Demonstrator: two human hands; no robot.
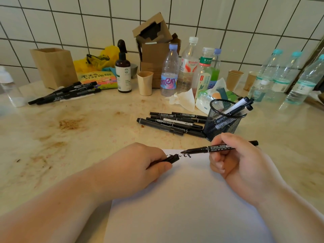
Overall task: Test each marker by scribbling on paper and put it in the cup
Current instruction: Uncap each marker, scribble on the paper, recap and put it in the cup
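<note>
Uncapped black marker [220, 148] tip over scribbled white paper [184, 199]; mesh cup [224, 120] behind, markers inside.

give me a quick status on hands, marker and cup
Right hand grips uncapped marker, tip over paper. Left hand holds cap. Mesh cup upright, path clear.

Black marker [220, 148], black mesh cup [223, 121], white paper [184, 207] with black scribbles [184, 155], beige stained counter [87, 130].
</note>
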